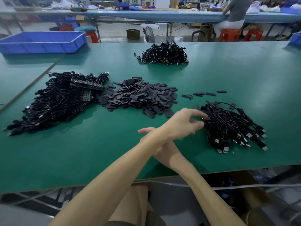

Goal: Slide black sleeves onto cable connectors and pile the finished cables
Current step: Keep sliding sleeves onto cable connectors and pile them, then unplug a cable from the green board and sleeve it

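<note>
On the green workbench mat point(114, 152), the left hand point(182, 124), fingers loosely spread and seemingly empty, touches the near-right pile of thin black USB cables point(228, 124), which look light, floppy and tangle-prone, likely best pinched at a stiff plug; the right hand point(147, 130) is mostly hidden, its state unclear.

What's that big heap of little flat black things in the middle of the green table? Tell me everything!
It's a loose heap of sleeves: short, flat, matte dark-grey tube pieces, like rubbery plastic, lying every which way on the green table. Its left edge meets the left cable pile; a few strays lie to its right.
</note>
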`<state>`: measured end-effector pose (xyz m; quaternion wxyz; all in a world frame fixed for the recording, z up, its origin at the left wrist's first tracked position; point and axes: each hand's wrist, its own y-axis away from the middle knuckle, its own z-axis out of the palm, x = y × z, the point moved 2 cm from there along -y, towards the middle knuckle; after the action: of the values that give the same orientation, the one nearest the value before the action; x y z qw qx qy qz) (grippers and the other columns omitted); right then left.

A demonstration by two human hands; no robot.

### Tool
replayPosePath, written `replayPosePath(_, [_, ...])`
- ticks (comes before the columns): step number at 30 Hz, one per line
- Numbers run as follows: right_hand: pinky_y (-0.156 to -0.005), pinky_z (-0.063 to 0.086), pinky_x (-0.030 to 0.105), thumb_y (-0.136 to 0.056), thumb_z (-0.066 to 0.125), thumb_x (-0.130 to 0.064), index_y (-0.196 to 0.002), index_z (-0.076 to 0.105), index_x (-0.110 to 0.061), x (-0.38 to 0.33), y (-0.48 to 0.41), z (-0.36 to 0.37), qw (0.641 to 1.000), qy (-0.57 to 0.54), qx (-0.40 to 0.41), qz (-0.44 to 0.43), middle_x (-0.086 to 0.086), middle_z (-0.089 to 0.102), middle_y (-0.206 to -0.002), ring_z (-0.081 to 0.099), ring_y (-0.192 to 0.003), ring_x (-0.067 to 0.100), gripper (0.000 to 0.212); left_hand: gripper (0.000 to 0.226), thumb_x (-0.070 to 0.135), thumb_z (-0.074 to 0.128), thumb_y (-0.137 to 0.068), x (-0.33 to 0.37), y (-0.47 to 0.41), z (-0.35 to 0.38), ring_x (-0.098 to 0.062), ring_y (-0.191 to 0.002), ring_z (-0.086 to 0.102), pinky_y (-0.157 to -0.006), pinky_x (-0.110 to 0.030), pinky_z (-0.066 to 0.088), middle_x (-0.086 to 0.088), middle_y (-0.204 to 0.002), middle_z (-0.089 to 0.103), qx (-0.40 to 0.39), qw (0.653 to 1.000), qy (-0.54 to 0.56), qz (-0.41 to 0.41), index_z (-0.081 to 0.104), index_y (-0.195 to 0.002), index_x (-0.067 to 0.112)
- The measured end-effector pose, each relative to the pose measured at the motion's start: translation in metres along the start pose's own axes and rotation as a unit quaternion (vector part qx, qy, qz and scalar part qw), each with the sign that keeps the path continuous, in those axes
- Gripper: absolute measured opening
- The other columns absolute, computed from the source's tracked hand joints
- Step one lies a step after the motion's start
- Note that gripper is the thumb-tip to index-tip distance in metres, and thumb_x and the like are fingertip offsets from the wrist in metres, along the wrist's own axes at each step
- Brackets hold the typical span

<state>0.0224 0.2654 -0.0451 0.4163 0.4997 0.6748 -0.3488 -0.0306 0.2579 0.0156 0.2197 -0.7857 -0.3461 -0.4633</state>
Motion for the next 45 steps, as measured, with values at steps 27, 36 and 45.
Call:
replayPosePath(27, [-0.082, 0.055, 0.027, -0.099, 0.069, -0.018, -0.116, 0.067, -0.032, 0.003, 0.000, -0.002, 0.999, -0.044, 0.027, 0.013, -0.007, 0.077, -0.093, 0.068, -0.086, 0.013, 0.022, 0.060, 0.009, 0.051, -0.098, -0.142, 0.096, -0.272, -0.040, -0.151, 0.013, -0.120, -0.053, 0.014, -0.025, -0.162, 0.020, 0.342, 0.750, -0.502, -0.261, 0.029, -0.152, -0.002])
replayPosePath(36, [-0.075, 0.053, 0.026, -0.098, 0.069, -0.017, -0.110, 0.069, -0.038, 0.007, 0.000, -0.003, 0.999, -0.025, 0.032, 0.030, -0.007, 0.077, -0.089, 0.063, -0.078, 0.018, 0.024, 0.029, -0.001, 0.055, -0.091, -0.157, 0.058, -0.314, -0.040, -0.125, 0.041, -0.106, -0.051, 0.038, -0.023, -0.132, 0.045, 0.216, 0.728, -0.583, -0.289, 0.055, -0.120, -0.001])
replayPosePath(45, [-0.070, 0.050, 0.021, -0.098, 0.070, -0.017, -0.107, 0.069, -0.037, 0.003, -0.002, -0.003, 0.999, -0.003, 0.041, 0.030, -0.009, 0.076, -0.086, 0.061, -0.073, 0.018, 0.022, 0.031, 0.023, 0.062, -0.098, -0.162, 0.045, -0.332, -0.038, -0.121, 0.041, -0.107, -0.052, 0.032, -0.020, -0.125, 0.044, 0.170, 0.716, -0.601, -0.310, 0.055, -0.119, 0.002])
